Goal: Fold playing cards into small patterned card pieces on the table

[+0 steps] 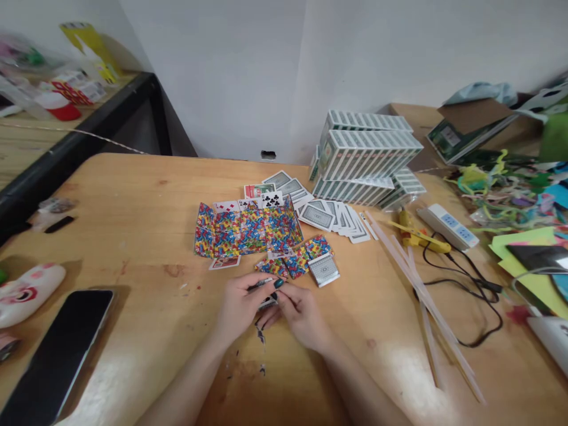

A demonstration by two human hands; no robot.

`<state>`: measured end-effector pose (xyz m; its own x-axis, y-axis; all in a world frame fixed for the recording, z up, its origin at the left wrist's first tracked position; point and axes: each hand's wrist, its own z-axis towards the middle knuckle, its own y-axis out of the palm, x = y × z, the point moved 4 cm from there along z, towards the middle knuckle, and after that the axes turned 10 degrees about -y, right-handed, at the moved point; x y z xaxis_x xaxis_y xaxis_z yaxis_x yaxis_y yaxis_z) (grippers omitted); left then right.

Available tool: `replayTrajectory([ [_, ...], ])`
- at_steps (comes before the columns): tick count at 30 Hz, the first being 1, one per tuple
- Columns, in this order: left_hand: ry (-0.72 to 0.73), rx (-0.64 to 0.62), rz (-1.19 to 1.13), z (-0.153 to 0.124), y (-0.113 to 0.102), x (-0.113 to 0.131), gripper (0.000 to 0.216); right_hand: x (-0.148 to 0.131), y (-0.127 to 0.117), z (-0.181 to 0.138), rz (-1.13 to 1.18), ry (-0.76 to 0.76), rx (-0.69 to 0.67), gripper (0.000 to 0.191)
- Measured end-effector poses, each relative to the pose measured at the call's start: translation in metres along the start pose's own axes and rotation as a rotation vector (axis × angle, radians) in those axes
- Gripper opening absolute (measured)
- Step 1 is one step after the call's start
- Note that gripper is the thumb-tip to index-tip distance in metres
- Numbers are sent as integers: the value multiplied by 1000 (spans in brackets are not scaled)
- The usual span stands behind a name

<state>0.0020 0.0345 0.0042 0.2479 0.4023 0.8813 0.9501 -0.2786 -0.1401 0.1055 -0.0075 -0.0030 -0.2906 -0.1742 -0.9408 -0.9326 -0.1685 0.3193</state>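
In the head view my left hand (239, 302) and my right hand (304, 310) meet near the front middle of the table. Their fingers are closed on a small playing card (267, 303), mostly hidden behind the fingers. Dark-painted nails show on a thumb. Below the hands lie torn or cut scraps (261, 336). Just beyond stands a folded panel (239, 231) with a colourful pattern, and several face-up cards show along its back edge. Nearer, small patterned pieces (297, 263) lie beside a grey-backed card (324, 269). Another face-up card (225, 262) rests before the panel.
Grey-backed cards (317, 216) spread behind the panel, near stacked card boxes (368, 155). To the right are clear glue sticks (421, 290), a yellow glue gun (415, 235) with its cord and a power strip (448, 226). A phone (60, 355) lies at left.
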Motion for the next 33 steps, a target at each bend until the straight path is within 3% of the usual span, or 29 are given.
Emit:
replayTrajectory([
  [9,59,77,50,-2,0,-2,20,6,0,1,47,37,28,34],
  [19,439,240,464,-17,5,5,22,11,0,-1,73,62,107,38],
  [23,543,250,559,-21,10,9,21,12,0,-3,56,54,177,31],
  [33,605,261,601,-26,15,12,22,10,3,-8,-17,52,342,11],
])
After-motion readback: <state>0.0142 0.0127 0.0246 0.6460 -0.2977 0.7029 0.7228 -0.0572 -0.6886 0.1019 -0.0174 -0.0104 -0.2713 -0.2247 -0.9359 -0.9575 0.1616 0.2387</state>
